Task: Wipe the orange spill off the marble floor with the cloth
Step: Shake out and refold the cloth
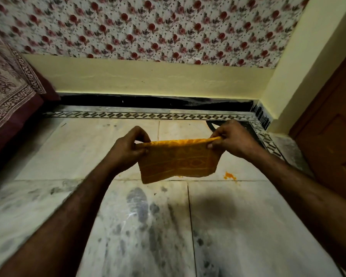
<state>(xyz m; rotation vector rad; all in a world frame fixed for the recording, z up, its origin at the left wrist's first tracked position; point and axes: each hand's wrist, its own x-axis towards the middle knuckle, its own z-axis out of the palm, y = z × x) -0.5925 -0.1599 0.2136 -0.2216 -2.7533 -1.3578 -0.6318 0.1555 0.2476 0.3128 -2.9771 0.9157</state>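
Note:
An orange patterned cloth (178, 160) hangs folded in the air above the marble floor (128, 226), stretched between both hands. My left hand (128, 148) pinches its upper left corner. My right hand (232, 140) pinches the upper right corner. A small orange spill (229, 175) lies on the floor just right of the cloth's lower edge, beside a tile joint. The cloth does not touch the floor.
A bed with a maroon printed cover (10, 96) stands at the left. A floral-papered wall (148, 29) with a cream base closes the far side. A brown wooden door (334, 120) is at the right. A patterned border strip (148, 115) runs along the floor's far edge.

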